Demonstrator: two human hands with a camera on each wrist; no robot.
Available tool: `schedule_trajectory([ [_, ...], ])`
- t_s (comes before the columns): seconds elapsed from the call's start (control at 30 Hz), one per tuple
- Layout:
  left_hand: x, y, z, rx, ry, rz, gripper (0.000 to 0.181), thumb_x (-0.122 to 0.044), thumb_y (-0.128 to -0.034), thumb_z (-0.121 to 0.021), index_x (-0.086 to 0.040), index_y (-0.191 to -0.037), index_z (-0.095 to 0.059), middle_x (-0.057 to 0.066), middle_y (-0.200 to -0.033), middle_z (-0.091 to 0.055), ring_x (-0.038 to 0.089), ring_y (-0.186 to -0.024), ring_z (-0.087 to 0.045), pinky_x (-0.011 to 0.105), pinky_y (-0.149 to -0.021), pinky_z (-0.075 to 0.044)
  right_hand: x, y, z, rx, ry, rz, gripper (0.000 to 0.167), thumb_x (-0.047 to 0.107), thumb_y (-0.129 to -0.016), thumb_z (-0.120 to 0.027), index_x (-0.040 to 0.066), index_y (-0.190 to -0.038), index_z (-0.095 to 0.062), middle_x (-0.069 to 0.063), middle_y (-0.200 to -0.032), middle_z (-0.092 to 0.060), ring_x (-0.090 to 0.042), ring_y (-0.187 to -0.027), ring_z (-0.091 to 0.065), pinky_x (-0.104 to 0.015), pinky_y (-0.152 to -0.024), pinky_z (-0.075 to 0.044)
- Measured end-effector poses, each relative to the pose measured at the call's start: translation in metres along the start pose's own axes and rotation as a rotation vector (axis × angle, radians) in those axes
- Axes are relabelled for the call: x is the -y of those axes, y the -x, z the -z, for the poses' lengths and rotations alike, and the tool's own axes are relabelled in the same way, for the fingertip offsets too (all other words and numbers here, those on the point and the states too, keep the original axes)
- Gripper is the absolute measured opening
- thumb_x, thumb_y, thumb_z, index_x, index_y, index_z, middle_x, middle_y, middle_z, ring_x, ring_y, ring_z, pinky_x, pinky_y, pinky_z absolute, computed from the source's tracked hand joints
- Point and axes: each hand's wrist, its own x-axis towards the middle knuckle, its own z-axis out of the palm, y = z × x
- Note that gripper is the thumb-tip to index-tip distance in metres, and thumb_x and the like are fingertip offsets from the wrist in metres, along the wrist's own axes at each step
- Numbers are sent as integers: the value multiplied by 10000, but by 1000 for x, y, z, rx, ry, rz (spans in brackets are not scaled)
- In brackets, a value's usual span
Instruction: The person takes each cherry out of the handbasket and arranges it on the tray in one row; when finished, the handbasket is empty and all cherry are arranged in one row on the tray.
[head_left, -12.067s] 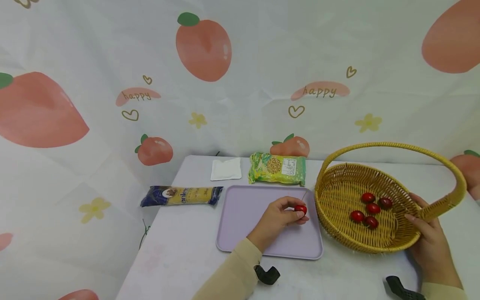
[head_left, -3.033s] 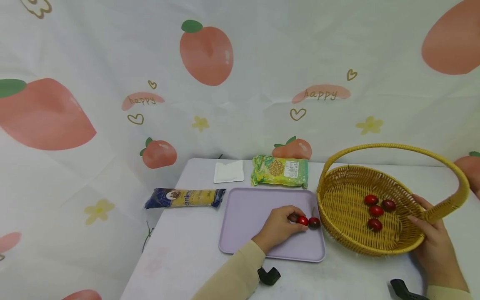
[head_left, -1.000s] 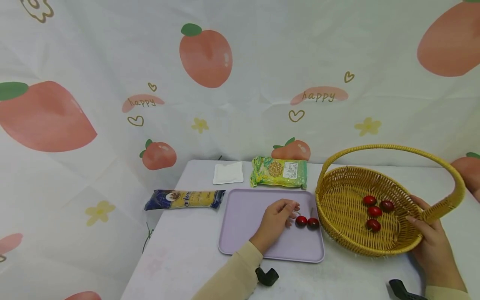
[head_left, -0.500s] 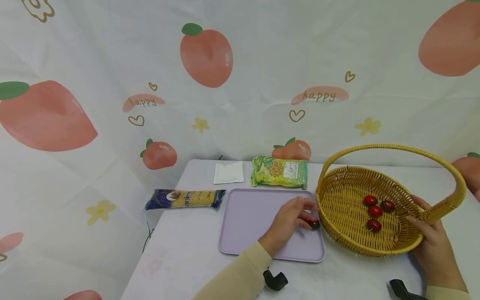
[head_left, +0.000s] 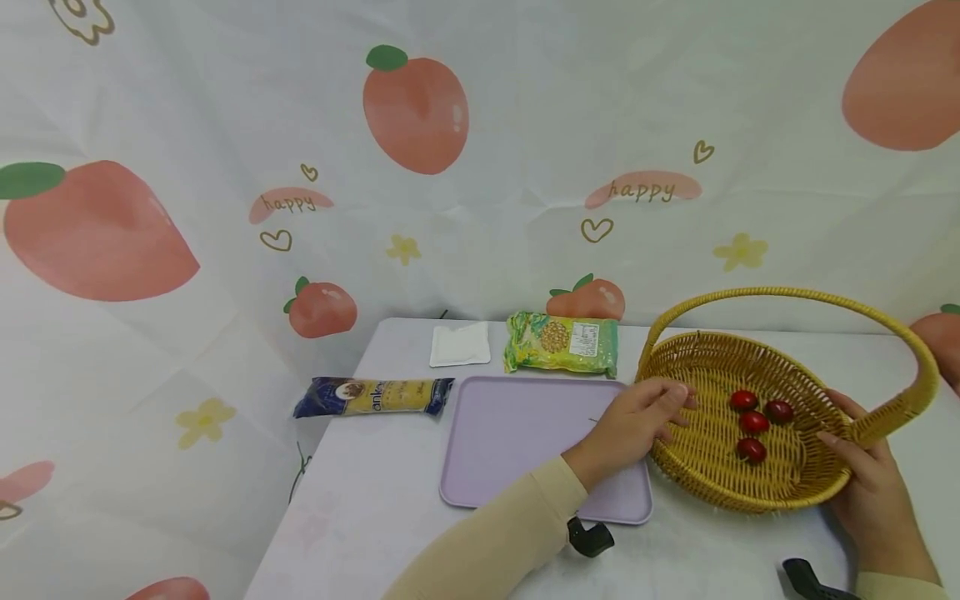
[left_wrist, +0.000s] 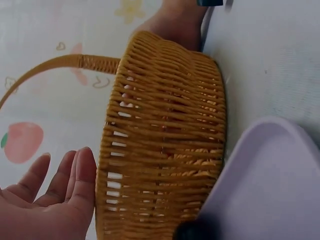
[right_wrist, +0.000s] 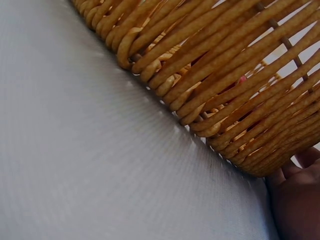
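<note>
Reaching over the near-left rim of the wicker basket [head_left: 697, 467], my left hand [head_left: 630, 421] has its fingers inside the rim, apart from the cherries. In the left wrist view this hand [left_wrist: 50, 200] shows loosely bent fingers and holds nothing. Several red cherries [head_left: 753, 423] lie on the right side of the basket floor. My right hand [head_left: 862, 475] grips the basket's right rim by the foot of the handle; in the right wrist view the hand [right_wrist: 300, 195] shows at the edge. The lilac tray [head_left: 502, 433] lies left of the basket; my left arm hides part of it.
Behind the tray lie a green-yellow packet [head_left: 562, 343] and a white sachet [head_left: 460, 344]. A blue and yellow pasta bag [head_left: 375, 396] lies to the left. The basket handle [head_left: 787, 292] arches high above the basket. A printed cloth [head_left: 525, 125] hangs behind the table.
My left hand took a cherry from the basket, let it go on the tray beside another, then moved right to the basket. The tray's cherries are now hidden. The right hand stays on the basket.
</note>
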Motion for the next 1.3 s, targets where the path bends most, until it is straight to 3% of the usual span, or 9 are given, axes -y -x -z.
schedule_trajectory([
  [0.23,-5,-24,-27,32,-152,60,335,-335,-1167,-556,-115,-1372,-701,-166,-1114,-679,21,-917,-654,236,-789,-578,1,0,3,-6,4,-1,602,-127,-1097,-336,78,-1651,-451,3,-1609,-490,-66,-1360,-566,-208,-976,-524],
  [0.4,-6,-43,-44,73,-285,76,304,-378,-1151,-585,-209,-1370,-712,-209,-1101,-672,-55,-976,-607,175,-825,-513,-1,1,4,9,-22,8,604,-142,-1089,-313,63,-1638,-461,-4,-1558,-552,-87,-1333,-597,-218,-971,-533],
  [0.6,-2,-64,-58,123,-382,129,279,-416,-1130,-616,-287,-1359,-709,-249,-1129,-663,-103,-1020,-585,142,-859,-479,-4,1,3,76,-105,11,598,-146,-1088,-271,31,-1634,-441,-57,-1522,-598,-142,-1287,-647,-259,-962,-558],
  [0.87,12,-79,-69,158,-525,183,242,-408,-1118,-645,-315,-1327,-725,-246,-1075,-648,-86,-976,-574,140,-824,-454,-1,1,-2,51,-45,9,595,-131,-1099,-288,44,-1654,-416,-45,-1547,-572,-133,-1305,-631,-251,-957,-557],
  [0.97,16,-83,-73,209,-613,198,274,-416,-1112,-653,-328,-1364,-716,-255,-1068,-656,-103,-953,-575,114,-824,-438,1,0,-2,28,-23,7,589,-126,-1102,-308,44,-1655,-417,-38,-1557,-557,-121,-1322,-613,-236,-963,-547],
  [1.1,19,-87,-76,312,-780,199,322,-421,-1104,-663,-368,-1420,-700,-278,-1199,-669,-137,-1039,-563,87,-878,-406,3,0,-1,1,15,2,584,-119,-1103,-335,52,-1654,-427,-20,-1577,-529,-97,-1343,-589,-222,-966,-539],
  [1.2,22,-88,-78,369,-887,199,320,-396,-1091,-695,-393,-1411,-713,-283,-1264,-656,-145,-1093,-544,85,-921,-389,3,0,0,12,-14,-7,588,-118,-1107,-317,63,-1655,-431,-12,-1576,-534,-98,-1341,-595,-236,-958,-549],
  [1.3,25,-88,-79,416,-952,209,306,-349,-1071,-739,-397,-1373,-735,-296,-1214,-657,-150,-1057,-538,80,-922,-383,2,0,1,27,-67,-16,595,-119,-1108,-299,72,-1653,-439,-8,-1569,-552,-109,-1333,-608,-256,-951,-561],
])
